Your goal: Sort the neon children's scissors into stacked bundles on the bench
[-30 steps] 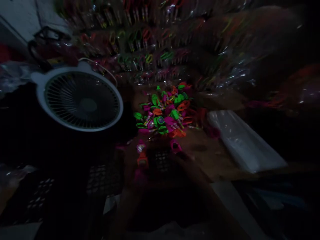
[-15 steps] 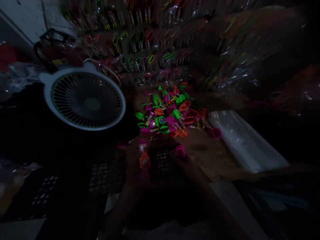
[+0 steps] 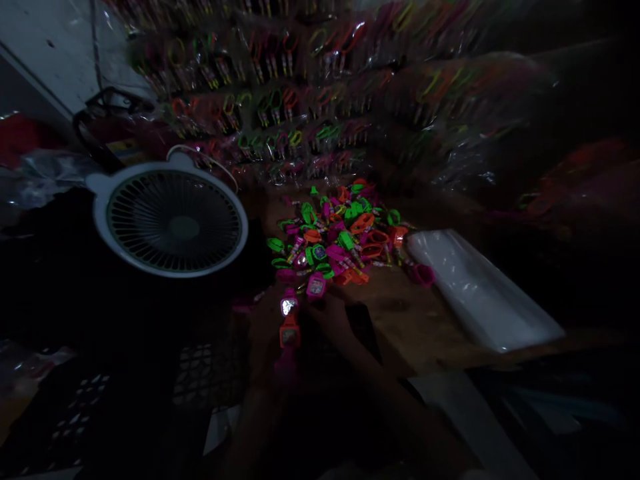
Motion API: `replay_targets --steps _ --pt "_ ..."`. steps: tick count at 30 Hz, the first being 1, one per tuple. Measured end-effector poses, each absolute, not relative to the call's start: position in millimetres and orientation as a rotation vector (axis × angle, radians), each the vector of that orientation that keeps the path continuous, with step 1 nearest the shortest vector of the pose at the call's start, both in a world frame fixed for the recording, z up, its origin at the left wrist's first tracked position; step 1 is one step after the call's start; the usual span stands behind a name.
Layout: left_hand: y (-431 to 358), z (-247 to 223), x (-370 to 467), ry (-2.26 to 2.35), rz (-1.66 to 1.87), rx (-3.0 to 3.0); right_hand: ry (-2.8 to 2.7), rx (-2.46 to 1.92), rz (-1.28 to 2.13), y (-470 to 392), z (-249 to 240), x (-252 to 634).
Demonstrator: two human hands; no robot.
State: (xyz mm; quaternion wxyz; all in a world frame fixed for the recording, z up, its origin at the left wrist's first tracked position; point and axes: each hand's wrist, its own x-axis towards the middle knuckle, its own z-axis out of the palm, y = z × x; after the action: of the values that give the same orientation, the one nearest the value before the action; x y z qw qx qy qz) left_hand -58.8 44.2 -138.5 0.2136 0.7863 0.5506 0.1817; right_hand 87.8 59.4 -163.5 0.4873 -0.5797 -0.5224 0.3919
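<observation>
In deep shade, my left hand (image 3: 264,325) is closed along a row of toy watches. A pink toy watch (image 3: 289,307) with a shining face is at the top of the row, above an orange toy watch (image 3: 289,335). A darker pink piece hangs below them. My right hand (image 3: 333,321) pinches another pink toy watch (image 3: 316,285), its square face turned up, close to the row's upper end. Just beyond both hands lies a heap of green, pink and orange toy watches (image 3: 345,252), some with beaded, multicoloured ends. The finger outlines are hard to see.
A round fan (image 3: 185,228) stands left of the heap. Clear plastic bags (image 3: 480,290) lie flat on the brown tabletop (image 3: 400,320) at right. Behind hang rows of bagged bracelet-like toys (image 3: 280,100). A dark lattice crate (image 3: 197,367) is at lower left.
My right hand has brought its pink toy watch leftward and up to the row in my left hand. The watch's face now shows. The whole view has shifted slightly.
</observation>
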Motion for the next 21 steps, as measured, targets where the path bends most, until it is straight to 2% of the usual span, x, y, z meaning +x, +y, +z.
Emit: replay_targets --steps 8,21 --pt "-29 -137 -87 1.464 0.516 2.199 -1.335 -1.45 0.883 57 -167 88" --pt "-37 -149 -96 1.51 0.532 2.175 -1.578 -1.454 0.819 55 -161 83"
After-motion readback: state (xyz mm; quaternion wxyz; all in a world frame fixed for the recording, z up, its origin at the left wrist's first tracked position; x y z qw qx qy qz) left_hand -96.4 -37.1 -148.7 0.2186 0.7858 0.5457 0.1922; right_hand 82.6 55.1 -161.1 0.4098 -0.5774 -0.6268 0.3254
